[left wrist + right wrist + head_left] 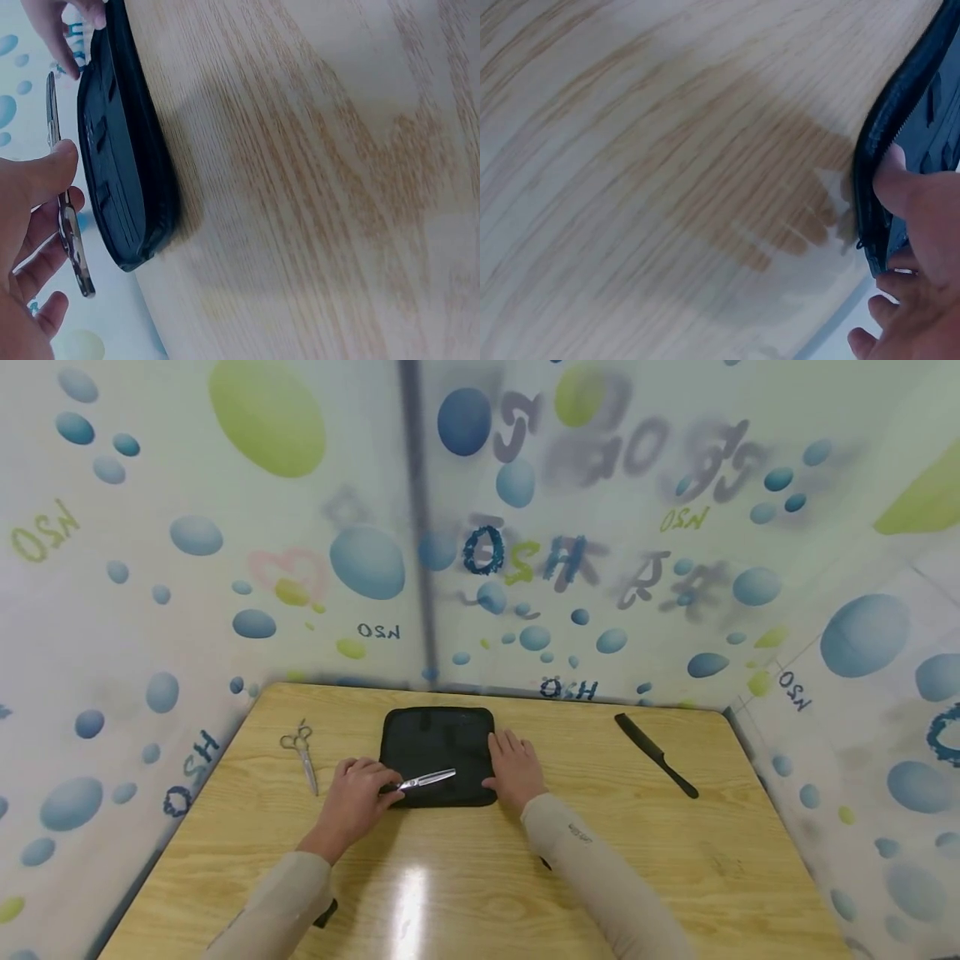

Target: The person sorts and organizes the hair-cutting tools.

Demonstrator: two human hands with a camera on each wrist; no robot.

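A black zip case [442,710] lies open on the table, with loops along its inside [112,161]. My left hand [356,800] holds a pair of silver scissors [429,778] by the handles, thumb on one side and fingers on the other. Their blades point right, over the lower part of the case. At the case's right edge is my right hand [517,774]. In the right wrist view its thumb [894,180] lies inside the zipped rim [864,161] and the fingers are on the outer side, so the hand pinches that edge.
Another pair of silver scissors [303,756] lies on the wooden table [585,860] to the left of the case. A black comb [656,756] with a handle lies to the right. Behind the table stands a patterned wall [630,602].
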